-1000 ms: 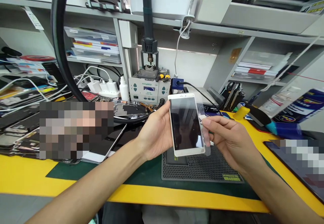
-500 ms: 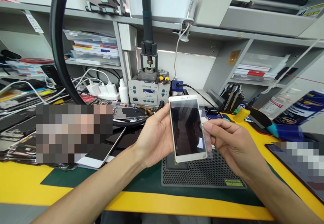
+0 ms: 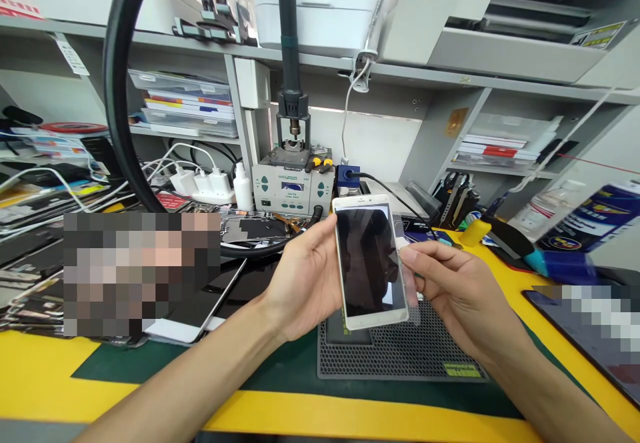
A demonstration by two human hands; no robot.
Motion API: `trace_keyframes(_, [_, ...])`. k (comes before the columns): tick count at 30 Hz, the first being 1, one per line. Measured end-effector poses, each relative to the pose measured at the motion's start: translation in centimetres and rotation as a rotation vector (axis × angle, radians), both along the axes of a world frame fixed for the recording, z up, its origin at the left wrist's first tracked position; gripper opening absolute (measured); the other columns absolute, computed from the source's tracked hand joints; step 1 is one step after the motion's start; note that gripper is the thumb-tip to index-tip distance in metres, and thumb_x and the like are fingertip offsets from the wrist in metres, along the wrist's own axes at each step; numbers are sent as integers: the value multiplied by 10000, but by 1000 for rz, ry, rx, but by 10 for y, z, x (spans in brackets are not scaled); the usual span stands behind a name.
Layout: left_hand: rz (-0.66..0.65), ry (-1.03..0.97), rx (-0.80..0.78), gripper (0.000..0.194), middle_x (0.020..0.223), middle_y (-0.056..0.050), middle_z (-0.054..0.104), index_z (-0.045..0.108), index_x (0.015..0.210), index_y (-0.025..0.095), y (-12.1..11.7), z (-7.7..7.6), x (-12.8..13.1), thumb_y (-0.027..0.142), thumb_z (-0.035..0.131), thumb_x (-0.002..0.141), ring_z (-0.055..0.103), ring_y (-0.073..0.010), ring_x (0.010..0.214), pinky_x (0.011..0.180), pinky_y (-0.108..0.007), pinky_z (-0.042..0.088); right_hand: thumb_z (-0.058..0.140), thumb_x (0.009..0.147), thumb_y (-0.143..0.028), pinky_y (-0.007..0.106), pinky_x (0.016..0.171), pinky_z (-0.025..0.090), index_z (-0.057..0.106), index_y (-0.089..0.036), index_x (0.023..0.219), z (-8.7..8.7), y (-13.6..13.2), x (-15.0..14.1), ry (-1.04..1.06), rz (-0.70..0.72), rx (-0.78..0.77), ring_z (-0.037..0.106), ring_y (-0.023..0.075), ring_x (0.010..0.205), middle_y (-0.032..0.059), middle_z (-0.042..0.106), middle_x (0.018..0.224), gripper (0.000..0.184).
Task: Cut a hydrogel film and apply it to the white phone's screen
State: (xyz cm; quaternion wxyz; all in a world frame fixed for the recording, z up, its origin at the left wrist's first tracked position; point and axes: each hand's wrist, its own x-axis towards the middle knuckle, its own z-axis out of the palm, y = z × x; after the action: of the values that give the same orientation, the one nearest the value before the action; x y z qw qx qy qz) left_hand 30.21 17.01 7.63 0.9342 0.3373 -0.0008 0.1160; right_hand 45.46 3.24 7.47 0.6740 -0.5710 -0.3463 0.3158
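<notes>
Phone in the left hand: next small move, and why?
Probably ease the clear film across the white smartphone screen from its right edge. The right hand pinches the film at that edge, while the left hand steadies the phone with its screen facing up, so the film seems ready to be aligned.

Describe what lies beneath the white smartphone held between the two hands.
A black perforated work mat lies below; the white smartphone hides the mat's upper part.

The phone's glass screen (image 3: 367,259) is glossy; its frame (image 3: 373,325) smooth, pale metal; the dimpled rubber mat (image 3: 395,353) matt.
</notes>
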Motion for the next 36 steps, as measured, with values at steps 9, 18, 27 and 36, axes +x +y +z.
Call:
trace_keyframes(9, [-16, -19, -5, 635, 1295, -184, 725, 658, 1367, 102, 0, 1, 0, 531, 298, 1066, 591, -371, 1313, 1143, -529, 366, 905, 766, -403, 244, 465, 513, 782, -169, 767, -2, 2, 1, -10, -16, -2, 551, 123, 496, 19, 625, 594, 264])
trace_keyframes(18, [-16, -10, -11, 628, 1273, -193, 736, 649, 1376, 89, 0, 0, 1, 510, 299, 1068, 591, -382, 1311, 1142, -543, 367, 912, 761, -395, 236, 457, 519, 790, -176, 765, -2, 1, 1, -1, -25, 4, 551, 117, 487, 12, 620, 586, 251])
trace_keyframes(27, [23, 23, -5, 589, 1279, -191, 729, 709, 1274, 96, -2, 5, 0, 490, 321, 1071, 615, -375, 1279, 1130, -532, 397, 895, 793, -384, 222, 463, 523, 791, -181, 783, -3, 0, 2, -41, -14, 25, 574, 114, 488, 10, 633, 595, 228])
trace_keyframes(36, [20, 16, 12, 597, 1286, -175, 732, 663, 1371, 113, -2, 3, 0, 504, 326, 1072, 610, -369, 1291, 1134, -525, 397, 900, 778, -403, 242, 450, 522, 788, -178, 776, -1, 0, 1, -50, -31, 4, 565, 124, 475, 11, 625, 583, 251])
